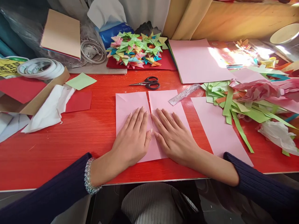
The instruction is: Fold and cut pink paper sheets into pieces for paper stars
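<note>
Both my hands lie flat on a pink sheet of paper (129, 101) on the red table. A slit runs down its middle from the far edge, with red showing in the gap. On the left half rests my left hand (133, 137), fingers stretched out. My right hand (174, 135) presses on the right half, fingers spread a little, its thumb close to the left thumb. A clear ruler (183, 95) lies across the sheet's far right corner. Just beyond the paper are scissors (148, 83) with black handles, lying closed. The lower part of the slit is hidden by my hands.
Right of the sheet lie a pink strip (217, 127) and a heap of green paper offcuts (233, 105). Behind stand a pile of folded paper stars (137, 49) and pink sheets (198, 59). At left are tape rolls (40, 68), a cardboard box (44, 93) and a white tissue (50, 107).
</note>
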The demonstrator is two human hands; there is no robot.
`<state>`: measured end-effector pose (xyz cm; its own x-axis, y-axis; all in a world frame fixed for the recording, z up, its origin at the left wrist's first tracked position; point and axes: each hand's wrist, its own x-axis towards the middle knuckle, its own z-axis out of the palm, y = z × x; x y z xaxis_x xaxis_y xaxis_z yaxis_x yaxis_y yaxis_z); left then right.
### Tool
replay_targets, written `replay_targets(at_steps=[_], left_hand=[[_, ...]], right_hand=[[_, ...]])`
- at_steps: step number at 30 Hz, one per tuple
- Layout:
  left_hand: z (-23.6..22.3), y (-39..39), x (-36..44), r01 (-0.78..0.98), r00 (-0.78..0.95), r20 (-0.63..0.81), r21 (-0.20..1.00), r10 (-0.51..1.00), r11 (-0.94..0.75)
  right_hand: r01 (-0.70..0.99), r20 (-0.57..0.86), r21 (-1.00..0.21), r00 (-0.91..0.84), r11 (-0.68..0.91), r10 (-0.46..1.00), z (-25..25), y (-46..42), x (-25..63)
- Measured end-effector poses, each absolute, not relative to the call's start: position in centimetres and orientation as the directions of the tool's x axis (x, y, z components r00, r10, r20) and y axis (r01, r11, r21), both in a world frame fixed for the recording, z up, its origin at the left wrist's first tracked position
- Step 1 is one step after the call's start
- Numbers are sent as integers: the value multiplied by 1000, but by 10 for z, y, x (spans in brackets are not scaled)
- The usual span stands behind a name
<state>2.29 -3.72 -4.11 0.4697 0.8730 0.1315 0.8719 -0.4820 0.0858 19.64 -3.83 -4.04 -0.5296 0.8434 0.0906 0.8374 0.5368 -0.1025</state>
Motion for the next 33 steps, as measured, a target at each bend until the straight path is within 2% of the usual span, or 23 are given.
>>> replay_targets(at_steps=[24, 33], left_hand=[[-40, -43, 22, 897, 434, 107, 40, 895, -440], [-42, -51, 14, 903, 410, 119, 84, 904, -421]], right_hand=[[871, 65, -73, -483, 487, 873, -41, -43, 196], [869, 69, -63, -486, 490, 871, -42, -44, 201]])
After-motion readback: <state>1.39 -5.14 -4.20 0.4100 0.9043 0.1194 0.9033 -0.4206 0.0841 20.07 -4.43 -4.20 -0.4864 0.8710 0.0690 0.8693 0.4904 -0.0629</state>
